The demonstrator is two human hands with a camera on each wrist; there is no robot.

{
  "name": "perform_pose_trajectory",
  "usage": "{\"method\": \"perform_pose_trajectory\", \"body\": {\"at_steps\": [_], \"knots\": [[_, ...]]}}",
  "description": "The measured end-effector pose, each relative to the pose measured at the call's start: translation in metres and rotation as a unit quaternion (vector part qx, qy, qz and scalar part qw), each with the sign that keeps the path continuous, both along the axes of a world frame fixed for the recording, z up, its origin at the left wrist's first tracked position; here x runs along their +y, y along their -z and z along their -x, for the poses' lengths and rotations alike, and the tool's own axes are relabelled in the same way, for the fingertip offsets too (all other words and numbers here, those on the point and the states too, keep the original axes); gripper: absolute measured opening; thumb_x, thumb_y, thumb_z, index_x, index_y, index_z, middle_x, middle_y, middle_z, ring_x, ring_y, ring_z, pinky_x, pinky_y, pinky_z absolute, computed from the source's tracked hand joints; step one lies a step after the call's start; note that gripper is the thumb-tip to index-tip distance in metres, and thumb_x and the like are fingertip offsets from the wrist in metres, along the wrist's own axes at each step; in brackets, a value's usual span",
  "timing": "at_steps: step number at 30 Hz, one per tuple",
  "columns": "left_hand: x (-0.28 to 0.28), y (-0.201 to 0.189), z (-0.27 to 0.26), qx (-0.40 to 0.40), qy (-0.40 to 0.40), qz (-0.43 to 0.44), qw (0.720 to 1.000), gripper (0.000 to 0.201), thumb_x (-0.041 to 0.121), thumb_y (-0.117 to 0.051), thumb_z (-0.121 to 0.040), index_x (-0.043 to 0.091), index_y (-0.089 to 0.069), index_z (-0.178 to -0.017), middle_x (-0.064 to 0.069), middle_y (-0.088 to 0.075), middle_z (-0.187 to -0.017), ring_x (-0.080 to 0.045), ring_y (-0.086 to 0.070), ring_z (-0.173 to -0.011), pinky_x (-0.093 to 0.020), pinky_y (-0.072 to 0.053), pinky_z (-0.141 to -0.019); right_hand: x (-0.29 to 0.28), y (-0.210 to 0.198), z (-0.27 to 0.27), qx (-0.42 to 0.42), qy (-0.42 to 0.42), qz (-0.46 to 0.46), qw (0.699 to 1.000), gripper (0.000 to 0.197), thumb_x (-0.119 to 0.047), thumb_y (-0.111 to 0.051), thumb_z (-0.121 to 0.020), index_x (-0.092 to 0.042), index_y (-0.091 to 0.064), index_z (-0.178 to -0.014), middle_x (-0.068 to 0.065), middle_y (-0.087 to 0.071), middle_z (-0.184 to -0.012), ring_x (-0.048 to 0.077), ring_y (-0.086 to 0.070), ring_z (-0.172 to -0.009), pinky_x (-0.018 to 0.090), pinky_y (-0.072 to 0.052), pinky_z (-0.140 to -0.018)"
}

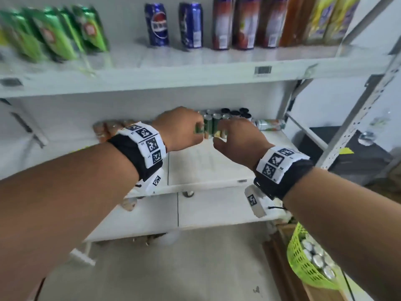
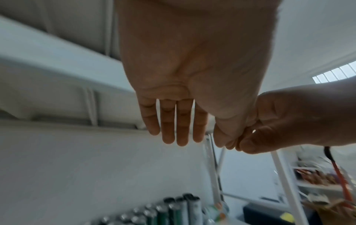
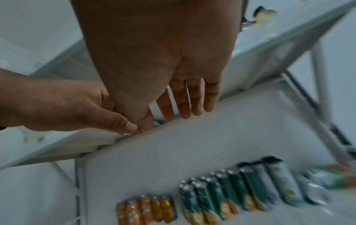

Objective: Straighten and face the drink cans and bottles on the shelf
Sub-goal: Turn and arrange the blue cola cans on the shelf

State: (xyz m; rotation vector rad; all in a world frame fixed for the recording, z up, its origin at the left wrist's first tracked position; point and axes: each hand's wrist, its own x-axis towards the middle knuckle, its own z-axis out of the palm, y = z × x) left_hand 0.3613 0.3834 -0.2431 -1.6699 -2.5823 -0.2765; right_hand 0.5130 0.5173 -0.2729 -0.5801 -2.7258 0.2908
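Head view: left hand [image 1: 181, 127] and right hand [image 1: 237, 137] reach over the middle shelf [image 1: 208, 170], before green cans [image 1: 213, 124] at its rear edge. Left wrist view: fingers [image 2: 168, 121] straight, empty. Right wrist view: fingers [image 3: 194, 99] straight, empty; thumbs touching.

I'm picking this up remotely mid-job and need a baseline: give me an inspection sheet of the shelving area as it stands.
Surface: white middle shelf, front part bare.
Job's things: green cans standing in rows at the back; one can lying on its side to their right; blue cans upright on the upper shelf.
Clutter: green basket of cans on the floor.
Grippers: left hand and right hand over the green cans, fingers straight, holding nothing.
Cables: nothing seen on the shelf.
Surroundings: grey metal upright, pale floor.
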Motion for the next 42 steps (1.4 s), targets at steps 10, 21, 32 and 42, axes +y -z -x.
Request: {"method": "perform_pose_trajectory", "body": {"at_steps": [10, 21, 32, 42], "knots": [[-0.113, -0.139, 0.069, 0.101, -0.049, -0.099, 0.989, 0.037, 0.051, -0.064, -0.097, 0.023, -0.072, -0.120, 0.001, -0.071, -0.121, -0.023, -0.062, -0.113, -0.043, -0.054, -0.096, -0.089, -0.138, 0.088, 0.082, -0.064, -0.086, 0.991, 0.042, -0.045, -0.065, -0.089, -0.018, -0.068, -0.121, 0.006, -0.067, -0.116, 0.029, -0.062, -0.110, 0.041, -0.053, -0.094], [-0.075, -0.215, 0.144, 0.131, -0.075, -0.122, 0.981, 0.036, 0.052, -0.065, -0.095, 0.026, -0.072, -0.120, 0.004, -0.070, -0.122, -0.017, -0.058, -0.110, -0.035, -0.051, -0.099, -0.035, -0.223, 0.190, 0.133, -0.067, -0.127, 0.981, 0.014, -0.030, -0.066, -0.087, -0.024, -0.054, -0.085, -0.005, -0.045, -0.079, 0.023, -0.046, -0.079, 0.029, -0.031, -0.069], [0.011, -0.238, 0.225, 0.117, -0.117, -0.071, 0.984, 0.042, 0.048, -0.067, -0.098, 0.025, -0.068, -0.134, 0.003, -0.065, -0.135, -0.019, -0.058, -0.123, -0.027, -0.043, -0.095, 0.051, -0.252, 0.315, 0.051, -0.099, -0.130, 0.985, 0.046, -0.040, -0.070, -0.087, -0.020, -0.065, -0.127, 0.008, -0.062, -0.118, 0.027, -0.061, -0.110, 0.032, -0.048, -0.082], [0.027, -0.227, 0.261, 0.077, -0.144, -0.030, 0.986, 0.041, 0.052, -0.068, -0.095, 0.028, -0.068, -0.129, 0.006, -0.061, -0.131, -0.018, -0.058, -0.114, -0.035, -0.050, -0.100, 0.074, -0.246, 0.363, -0.046, -0.054, -0.117, 0.991, 0.044, -0.037, -0.070, -0.088, -0.016, -0.061, -0.125, 0.006, -0.066, -0.122, 0.027, -0.063, -0.107, 0.035, -0.058, -0.087]]}}
